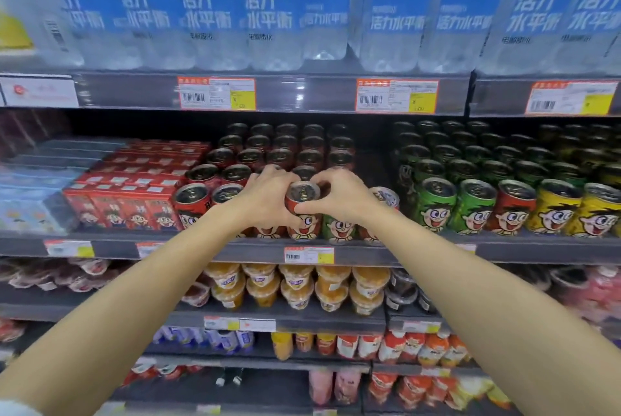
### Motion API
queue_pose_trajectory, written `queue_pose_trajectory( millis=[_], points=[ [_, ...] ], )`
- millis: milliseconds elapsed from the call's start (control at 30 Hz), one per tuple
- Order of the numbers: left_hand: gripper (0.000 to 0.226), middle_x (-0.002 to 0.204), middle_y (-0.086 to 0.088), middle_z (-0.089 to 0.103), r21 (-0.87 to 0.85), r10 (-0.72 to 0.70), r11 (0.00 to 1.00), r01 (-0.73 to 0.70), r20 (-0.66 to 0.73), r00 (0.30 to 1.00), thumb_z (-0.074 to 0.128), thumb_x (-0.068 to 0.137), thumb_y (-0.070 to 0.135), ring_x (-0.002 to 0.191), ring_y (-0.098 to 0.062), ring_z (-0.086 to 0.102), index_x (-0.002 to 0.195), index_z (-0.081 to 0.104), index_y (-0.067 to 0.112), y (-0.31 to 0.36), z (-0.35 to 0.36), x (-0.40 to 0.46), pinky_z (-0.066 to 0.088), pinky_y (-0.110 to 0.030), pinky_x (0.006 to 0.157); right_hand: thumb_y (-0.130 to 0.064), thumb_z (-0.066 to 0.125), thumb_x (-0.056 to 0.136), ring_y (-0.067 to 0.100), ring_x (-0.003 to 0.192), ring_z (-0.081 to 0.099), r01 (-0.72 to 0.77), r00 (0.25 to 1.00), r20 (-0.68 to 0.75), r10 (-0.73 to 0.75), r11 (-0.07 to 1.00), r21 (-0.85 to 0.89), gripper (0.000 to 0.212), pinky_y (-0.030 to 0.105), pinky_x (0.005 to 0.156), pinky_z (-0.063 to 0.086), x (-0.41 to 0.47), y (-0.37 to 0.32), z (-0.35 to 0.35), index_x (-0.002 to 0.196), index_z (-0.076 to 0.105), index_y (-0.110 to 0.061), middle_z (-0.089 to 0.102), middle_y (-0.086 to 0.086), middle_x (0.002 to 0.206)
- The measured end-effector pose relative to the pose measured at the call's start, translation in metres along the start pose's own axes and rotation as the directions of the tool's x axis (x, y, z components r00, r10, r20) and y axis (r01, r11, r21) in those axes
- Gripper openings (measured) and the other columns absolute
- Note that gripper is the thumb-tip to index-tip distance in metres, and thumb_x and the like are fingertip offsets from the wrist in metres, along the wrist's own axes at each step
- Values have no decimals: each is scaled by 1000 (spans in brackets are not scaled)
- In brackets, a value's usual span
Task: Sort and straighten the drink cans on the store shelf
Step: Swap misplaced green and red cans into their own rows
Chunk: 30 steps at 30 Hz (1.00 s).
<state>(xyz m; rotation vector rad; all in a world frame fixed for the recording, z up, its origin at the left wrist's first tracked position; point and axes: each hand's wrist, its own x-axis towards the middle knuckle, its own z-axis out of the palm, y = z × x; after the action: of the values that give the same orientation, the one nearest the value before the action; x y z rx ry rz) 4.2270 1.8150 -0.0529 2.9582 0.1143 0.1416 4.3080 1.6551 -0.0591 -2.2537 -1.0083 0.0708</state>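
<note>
— Two hands on one can, is that right?

— Yes. From the head view, the left hand (268, 199) and the right hand (339, 195) both curl round a red can (302, 210) at the near edge of the can shelf (215, 249). Fingers wrap its sides from left and right, and the right thumb lies across its front. The can stands upright, its silver top showing between the hands.

— What sits beside it?

— Just right of it, partly behind the right hand, a green can (337, 226) stands in the front row. Further right, behind the right wrist, a tilted can (386, 197) leans with its top turned toward the right. To the left, red cans (191, 205) fill the front row, and more rows of them run to the far back of the shelf.

— And beyond that group?

— Well apart to the right, after a gap, stands another block: green cans (437, 204) in front, then one red can among them (512, 207), then yellow cans (557, 210) at the far right. On the left of the shelf lie red cartons (124, 204).

— Above and below?

— Above, clear bottles with blue labels (205, 9) and orange price tags (216, 93). Below, stacked orange cups (295, 284).
</note>
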Motion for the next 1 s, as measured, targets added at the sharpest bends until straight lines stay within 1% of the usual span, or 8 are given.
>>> queue_pose_trajectory(
  millis=[100,267,333,400,500,600,767,1000],
  points=[
    [80,119,0,60,-10,3,1000,-3,-15,1000,78,57,54,122,-29,42,127,53,26,-4,0,3,35,-46,96,-71,72,58,18,102,62,-9,999,-36,7,998,-55,61,48,93,49,2,1,0,102,75,-28,72,-6,101],
    [96,129,-7,56,67,20,998,-20,0,1000,77,64,51,123,-28,43,144,34,18,0,8,0,32,-46,104,-62,76,71,28,110,49,39,999,7,-38,972,-230,54,40,86,44,-1,0,7,104,75,-19,66,8,99],
    [98,135,-7,52,141,32,990,-31,-8,999,74,68,54,127,-29,41,147,28,17,1,10,0,28,-48,109,-61,76,71,30,114,48,61,998,23,-57,970,-236,60,42,92,43,-2,0,7,110,73,-17,64,9,108],
    [103,143,-8,44,230,48,972,-40,-29,998,69,70,62,133,-29,36,150,24,16,7,8,-2,21,-50,114,-62,76,71,29,123,44,79,997,19,-77,970,-228,73,44,104,39,-5,1,-1,126,67,-14,60,9,129],
    [96,140,-6,47,256,164,959,-121,-157,974,59,73,73,130,-27,39,145,36,15,22,7,1,23,-48,112,-66,72,73,28,127,46,77,995,-43,-87,979,-189,79,41,109,35,-9,10,-32,131,63,-14,59,7,136],
    [82,128,-4,59,229,252,951,-207,-188,949,54,76,75,121,-25,49,133,50,16,41,13,9,32,-44,106,-70,67,75,28,124,52,-35,993,-117,12,980,-194,78,38,106,41,-19,34,-66,129,65,-14,61,9,133],
    [70,120,-8,63,261,219,950,-171,-167,961,58,81,63,112,-29,57,127,55,12,62,28,22,40,-43,100,-53,60,91,26,128,47,-230,948,-276,160,943,-243,52,33,102,37,-62,95,-96,125,64,-13,60,9,129],
    [81,122,-15,57,85,124,990,-114,-120,985,78,69,57,110,-35,58,129,56,6,67,22,24,47,-44,96,-22,49,98,32,121,46,-406,834,-496,241,877,-256,33,38,102,36,-119,156,-129,121,62,-3,58,14,120]
  ],
)
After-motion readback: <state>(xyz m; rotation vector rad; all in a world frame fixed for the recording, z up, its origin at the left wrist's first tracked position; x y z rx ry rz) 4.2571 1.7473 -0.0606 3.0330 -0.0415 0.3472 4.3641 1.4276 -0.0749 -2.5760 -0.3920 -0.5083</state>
